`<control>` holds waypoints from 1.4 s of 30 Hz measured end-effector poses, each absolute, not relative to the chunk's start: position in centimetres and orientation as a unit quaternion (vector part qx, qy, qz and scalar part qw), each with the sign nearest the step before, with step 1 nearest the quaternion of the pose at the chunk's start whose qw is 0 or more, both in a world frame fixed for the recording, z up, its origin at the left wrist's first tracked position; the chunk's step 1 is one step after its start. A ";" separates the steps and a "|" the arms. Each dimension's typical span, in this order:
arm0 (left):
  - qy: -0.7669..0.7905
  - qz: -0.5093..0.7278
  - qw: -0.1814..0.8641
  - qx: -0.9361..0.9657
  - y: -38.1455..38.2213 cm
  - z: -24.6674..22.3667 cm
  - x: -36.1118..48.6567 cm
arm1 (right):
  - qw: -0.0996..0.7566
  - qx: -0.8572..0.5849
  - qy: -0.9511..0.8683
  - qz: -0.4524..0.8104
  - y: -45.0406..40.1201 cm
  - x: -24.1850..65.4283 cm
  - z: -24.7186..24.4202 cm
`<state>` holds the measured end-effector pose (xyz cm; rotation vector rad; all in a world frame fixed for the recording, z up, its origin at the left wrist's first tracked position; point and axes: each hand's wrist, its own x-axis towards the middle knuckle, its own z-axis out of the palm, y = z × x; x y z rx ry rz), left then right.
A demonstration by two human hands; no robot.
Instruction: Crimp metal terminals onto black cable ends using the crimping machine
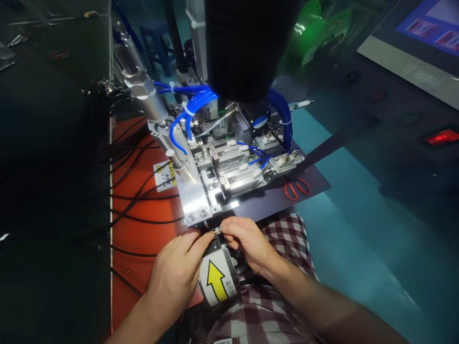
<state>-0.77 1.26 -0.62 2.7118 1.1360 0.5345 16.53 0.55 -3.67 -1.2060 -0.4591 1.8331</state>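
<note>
Thin coloured wires [218,230] with a small pale end show between my fingertips, just below the machine's front edge. My right hand [251,241] pinches these wires between thumb and forefinger, with the other fingers curled in. From the other side, my left hand [177,263] has its thumb and forefinger closed on the same wires; whatever lies under its palm is hidden. Both hands are over a narrow black fixture, above a white label with a yellow arrow [216,281]. Close beyond them is the metal plate [193,203] of the machine.
Pneumatic slides [236,179] with blue air hoses [201,99] stand ahead. Red-handled scissors [297,189] lie on the right of the base plate. Black cables [143,197] cross the orange surface [132,234] to a dark bundle at left. A green spool [319,28] and a screen are upper right.
</note>
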 end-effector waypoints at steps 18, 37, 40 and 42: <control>0.383 0.180 0.086 0.902 1.2 -0.4 -0.6 | 0.433 -0.521 -0.236 0.697 0.3 16.6 -3.8; 0.435 0.103 0.106 0.888 0.5 0.9 -0.4 | 0.420 -0.520 -0.297 0.682 0.4 16.5 -3.8; 0.443 0.050 0.044 0.894 0.0 1.5 -0.2 | 0.416 -0.525 -0.309 0.676 0.3 16.5 -3.9; 0.443 0.012 0.054 0.895 -0.3 1.9 0.1 | 0.415 -0.529 -0.321 0.667 0.3 16.5 -3.9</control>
